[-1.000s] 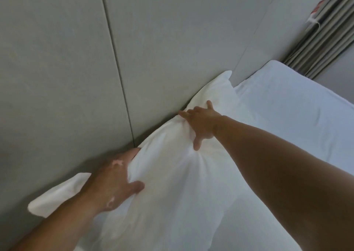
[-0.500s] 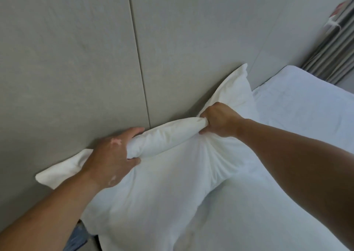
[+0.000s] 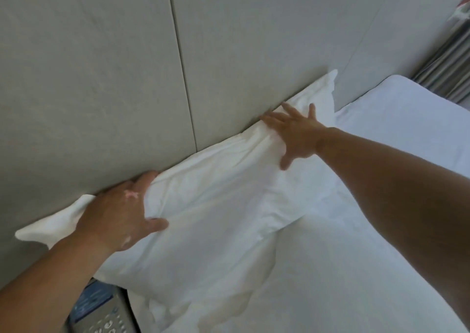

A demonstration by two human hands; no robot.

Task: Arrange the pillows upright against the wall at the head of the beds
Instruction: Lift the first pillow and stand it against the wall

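Wall (image 3: pixel 101 78) panels rose just beyond the fingertips of both hands, and the bed (image 3: pixel 381 231) spread below the palms and off to the right. Against that wall leaned the pillow (image 3: pixel 216 205), its top edge under the fingers. The left hand (image 3: pixel 119 213) lay spread on its left end, the right hand (image 3: pixel 296 134) splayed flat near its far corner; neither gripped. This pillow looked nearly set, needing perhaps a last pat. No other pillows showed.
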